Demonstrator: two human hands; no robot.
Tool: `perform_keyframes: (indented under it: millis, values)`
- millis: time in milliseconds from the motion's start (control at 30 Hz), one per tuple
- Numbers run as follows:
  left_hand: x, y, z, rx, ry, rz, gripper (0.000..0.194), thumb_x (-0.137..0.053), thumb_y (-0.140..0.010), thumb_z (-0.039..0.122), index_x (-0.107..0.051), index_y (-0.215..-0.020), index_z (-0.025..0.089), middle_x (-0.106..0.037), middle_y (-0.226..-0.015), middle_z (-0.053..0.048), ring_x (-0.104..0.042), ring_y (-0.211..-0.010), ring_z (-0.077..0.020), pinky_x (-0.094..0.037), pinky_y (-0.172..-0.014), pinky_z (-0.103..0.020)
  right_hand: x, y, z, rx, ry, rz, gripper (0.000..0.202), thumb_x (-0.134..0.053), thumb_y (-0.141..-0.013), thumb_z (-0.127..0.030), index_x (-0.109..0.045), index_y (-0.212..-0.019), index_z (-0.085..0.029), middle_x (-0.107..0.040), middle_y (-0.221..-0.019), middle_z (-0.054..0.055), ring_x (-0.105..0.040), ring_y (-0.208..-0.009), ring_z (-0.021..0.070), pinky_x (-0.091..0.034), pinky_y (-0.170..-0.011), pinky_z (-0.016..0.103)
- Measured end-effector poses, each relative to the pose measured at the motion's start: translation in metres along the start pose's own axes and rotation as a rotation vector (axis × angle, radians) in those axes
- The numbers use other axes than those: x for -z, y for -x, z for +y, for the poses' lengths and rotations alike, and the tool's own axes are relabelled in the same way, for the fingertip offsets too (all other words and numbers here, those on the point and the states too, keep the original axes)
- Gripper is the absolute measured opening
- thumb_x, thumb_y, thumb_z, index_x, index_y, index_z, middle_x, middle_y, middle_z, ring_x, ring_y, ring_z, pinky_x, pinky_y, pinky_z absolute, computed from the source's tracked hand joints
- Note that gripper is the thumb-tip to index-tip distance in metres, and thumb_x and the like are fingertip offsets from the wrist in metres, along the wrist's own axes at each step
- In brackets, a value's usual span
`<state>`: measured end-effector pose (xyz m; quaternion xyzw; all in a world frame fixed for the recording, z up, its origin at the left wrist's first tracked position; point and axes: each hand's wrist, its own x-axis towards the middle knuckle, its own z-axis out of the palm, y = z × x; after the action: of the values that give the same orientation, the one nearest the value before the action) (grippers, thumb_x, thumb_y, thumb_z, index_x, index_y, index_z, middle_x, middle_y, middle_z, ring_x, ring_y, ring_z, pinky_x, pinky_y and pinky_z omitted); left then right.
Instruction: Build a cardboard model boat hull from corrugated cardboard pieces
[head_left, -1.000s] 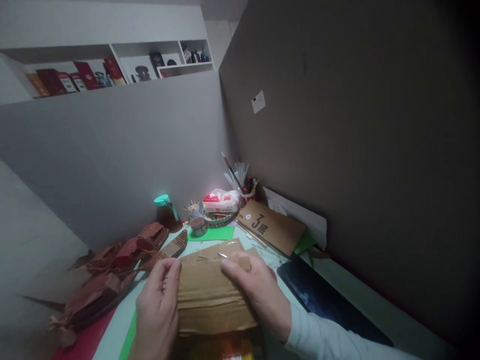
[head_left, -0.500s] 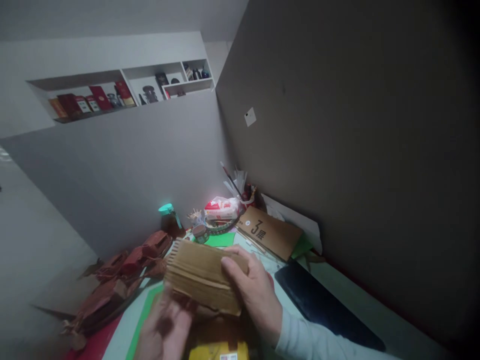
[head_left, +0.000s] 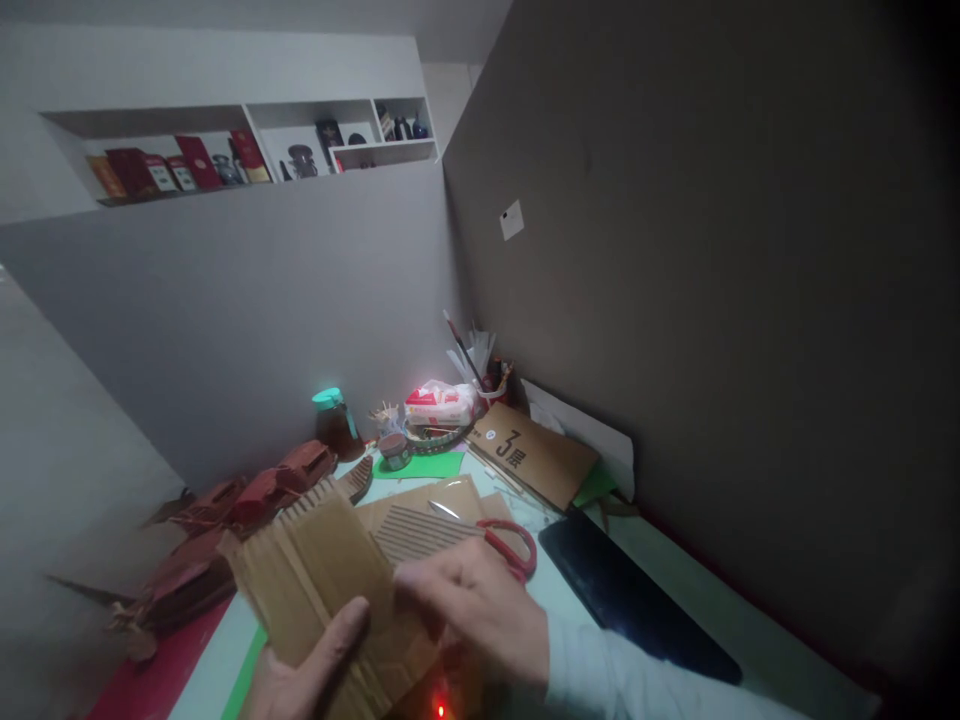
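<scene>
A piece of brown cardboard (head_left: 315, 570) with ridged edges is gripped by my left hand (head_left: 315, 665), the thumb lying across its face. Close to the cardboard's right edge is my right hand (head_left: 487, 610), its fingers curled in; whatever they hold is hidden. Just beyond it, red-handled scissors (head_left: 510, 540) rest on flat cardboard pieces (head_left: 420, 530). A small red light (head_left: 441, 711) shows low between the hands.
Reddish-brown model boats (head_left: 247, 505) line the left side. At the back stand a jar with a turquoise lid (head_left: 337, 425), a tissue pack (head_left: 441, 402) and a pen cup (head_left: 493, 390). Marked cardboard (head_left: 532, 455) and a dark flat slab (head_left: 630, 600) lie right.
The cardboard has moved left and turned, with my left hand now clasping it. My right hand has come off its face and curled. The scissors and flat cardboard have come into view.
</scene>
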<state>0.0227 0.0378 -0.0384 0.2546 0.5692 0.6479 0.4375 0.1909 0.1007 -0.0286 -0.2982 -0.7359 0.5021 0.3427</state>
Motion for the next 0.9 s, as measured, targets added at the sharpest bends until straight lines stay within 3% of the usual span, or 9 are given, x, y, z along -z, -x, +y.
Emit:
perform_keyframes:
  millis: [67,133,200,367,533,733,900]
  values:
    - [0.003,-0.002,0.005,0.009,0.025,0.053,0.065,-0.087,-0.058,0.022,-0.064,-0.120,0.021,-0.080,-0.083,-0.003,-0.075,-0.078,-0.0334,-0.063,-0.069,-0.042,0.025,-0.005,-0.006,0.009,0.201,0.017,0.043,-0.032,-0.102,-0.039,-0.067,-0.096,-0.015,-0.067,-0.075,0.001,-0.063,-0.063,0.0122,-0.045,-0.061,0.022]
    - [0.007,-0.007,0.010,-0.007,0.078,0.093,0.066,-0.087,-0.058,0.019,-0.064,-0.119,0.026,-0.080,-0.085,-0.001,-0.075,-0.081,-0.0320,-0.063,-0.072,-0.041,0.049,-0.010,-0.006,-0.011,0.456,0.031,0.023,-0.048,-0.097,-0.032,-0.066,-0.098,-0.017,-0.069,-0.089,0.005,-0.065,-0.085,0.0173,-0.045,-0.081,0.029]
    - [0.010,-0.012,0.012,-0.010,0.095,0.108,0.063,-0.085,-0.060,0.017,-0.064,-0.119,0.026,-0.080,-0.089,-0.002,-0.075,-0.085,-0.0304,-0.062,-0.075,-0.039,0.065,-0.012,0.002,-0.087,0.706,0.023,0.011,-0.057,-0.092,-0.021,-0.066,-0.093,-0.014,-0.067,-0.094,0.009,-0.062,-0.095,0.0233,-0.044,-0.088,0.039]
    - [0.012,-0.016,0.009,-0.004,0.100,0.139,0.059,-0.083,-0.061,0.016,-0.064,-0.116,0.019,-0.079,-0.080,-0.006,-0.075,-0.069,-0.0317,-0.063,-0.063,-0.044,0.061,-0.009,0.030,-0.220,1.084,-0.140,0.020,-0.062,-0.092,-0.027,-0.062,-0.107,-0.014,-0.065,-0.104,0.007,-0.064,-0.092,0.0212,-0.052,-0.082,0.041]
    - [0.011,-0.014,0.012,-0.037,0.151,0.191,0.050,-0.081,-0.062,0.014,-0.067,-0.110,0.015,-0.078,-0.078,-0.007,-0.075,-0.065,-0.0291,-0.063,-0.061,-0.040,0.053,-0.007,0.032,-0.124,1.147,-0.232,0.027,-0.061,-0.075,-0.007,-0.059,-0.102,-0.009,-0.068,-0.093,0.015,-0.065,-0.085,0.0303,-0.045,-0.067,0.036]
    - [0.033,-0.022,0.036,-0.130,0.260,0.367,0.038,-0.077,-0.067,0.012,-0.070,-0.105,0.016,-0.078,-0.071,0.000,-0.072,-0.052,-0.0206,-0.063,-0.059,-0.032,0.054,-0.006,0.032,-0.049,1.145,-0.236,0.017,-0.051,-0.079,-0.011,-0.055,-0.094,-0.016,-0.069,-0.091,0.014,-0.065,-0.080,0.0283,-0.039,-0.064,0.034]
    - [0.050,-0.026,0.054,-0.197,0.358,0.418,0.056,-0.078,-0.070,0.016,-0.062,-0.123,0.024,-0.079,-0.080,0.006,-0.074,-0.065,-0.0203,-0.062,-0.066,-0.027,0.051,-0.006,0.042,-0.035,1.159,-0.207,0.025,-0.056,-0.070,-0.013,-0.056,-0.095,-0.016,-0.070,-0.085,0.011,-0.067,-0.074,0.0276,-0.044,-0.059,0.033]
